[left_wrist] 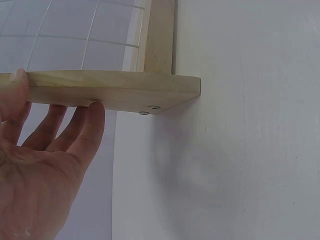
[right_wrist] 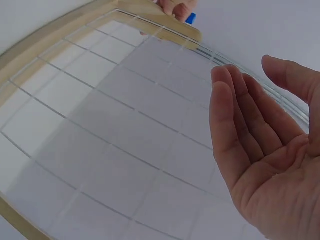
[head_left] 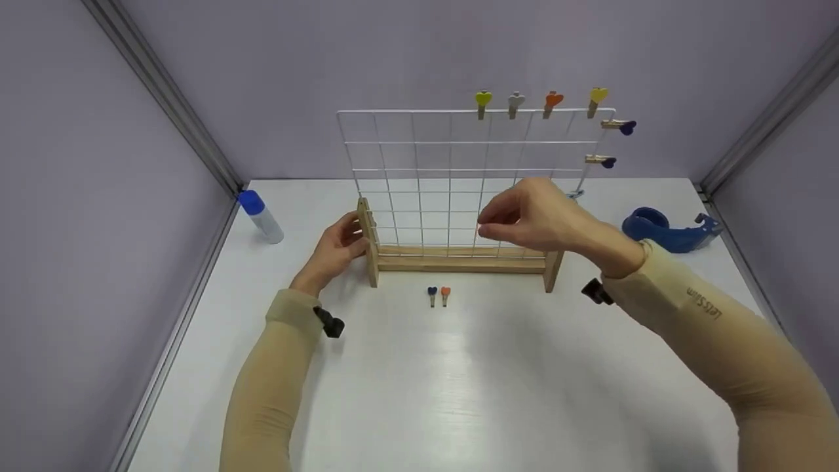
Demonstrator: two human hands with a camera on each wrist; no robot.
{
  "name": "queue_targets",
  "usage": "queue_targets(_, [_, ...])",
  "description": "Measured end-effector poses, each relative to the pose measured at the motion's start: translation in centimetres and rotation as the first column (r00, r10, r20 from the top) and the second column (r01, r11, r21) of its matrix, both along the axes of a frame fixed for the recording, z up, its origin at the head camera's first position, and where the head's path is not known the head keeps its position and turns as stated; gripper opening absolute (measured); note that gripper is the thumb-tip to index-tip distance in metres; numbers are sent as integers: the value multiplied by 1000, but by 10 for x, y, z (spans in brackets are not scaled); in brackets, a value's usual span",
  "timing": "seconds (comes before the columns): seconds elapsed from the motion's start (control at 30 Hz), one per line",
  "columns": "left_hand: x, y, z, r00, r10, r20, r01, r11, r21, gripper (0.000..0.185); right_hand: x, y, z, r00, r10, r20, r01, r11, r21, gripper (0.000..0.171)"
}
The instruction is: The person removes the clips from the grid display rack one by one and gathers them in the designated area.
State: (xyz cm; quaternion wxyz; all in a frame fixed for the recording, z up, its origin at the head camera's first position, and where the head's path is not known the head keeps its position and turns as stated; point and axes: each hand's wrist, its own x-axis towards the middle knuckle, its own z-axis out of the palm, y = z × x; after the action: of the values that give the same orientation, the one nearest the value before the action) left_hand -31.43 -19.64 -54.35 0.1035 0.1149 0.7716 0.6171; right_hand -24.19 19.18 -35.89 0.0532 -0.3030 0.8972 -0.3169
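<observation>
A white wire grid [head_left: 449, 169] stands upright in a wooden base [head_left: 462, 264]. My left hand [head_left: 335, 249] holds the left wooden side post [left_wrist: 115, 86], the thumb on its edge and the fingertips against its outer face. In front of the grid is my right hand [head_left: 534, 216]; in the right wrist view its thumb stands apart from the fingers [right_wrist: 223, 117] and nothing lies between them. Several heart clothespins, including a green one [head_left: 483, 99], clip the top edge. Two dark blue heart clothespins [head_left: 619, 126] are on the right edge. A light-blue piece [head_left: 575, 194] is partly hidden behind my right hand.
A dark blue heart clothespin [head_left: 432, 295] and an orange one [head_left: 446, 295] lie on the white table [head_left: 419, 380] before the base. At the left is a blue-capped bottle [head_left: 262, 217], at the right a blue tape dispenser [head_left: 672, 231]. Grey panels enclose the table.
</observation>
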Motion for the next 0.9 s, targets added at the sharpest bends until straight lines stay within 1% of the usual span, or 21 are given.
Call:
queue_targets(0.13, [1,0,0,1000,2,-4,-2,1000,-6,62,-1,-1,32,1000,10,-25,-9,999,32,15])
queue_targets(0.3, [-1,1,-1,1000,-2,-4,2,1000,-7,60,0,-2,72,995,41,-93,-35,997,64,14])
queue_targets(0.37, [-1,1,-1,1000,2,2,-2,1000,-11,60,0,-2,89,991,39,-128,-30,997,75,15])
queue_targets(0.47, [0,1,0,1000,10,9,-10,1000,-19,61,-2,-1,113,981,13,-196,1,997,71,16])
queue_targets(0.57, [0,2,1,1000,14,12,-14,1000,-25,62,-6,0,132,964,-32,-266,44,998,38,18])
queue_targets(0.67, [-1,2,2,1000,13,10,-12,1000,-19,62,-14,2,145,948,-74,-309,82,997,13,21])
queue_targets(0.73, [-1,2,2,1000,8,10,-8,1000,-18,62,-22,3,149,941,-96,-323,105,994,11,23])
queue_targets(0.8, [-1,2,2,1000,4,12,-4,1000,-10,61,-30,5,150,937,-114,-330,129,991,23,26])
queue_targets(0.9, [-1,2,1,1000,-1,16,1,1000,-5,61,-42,6,146,937,-140,-320,167,984,58,29])
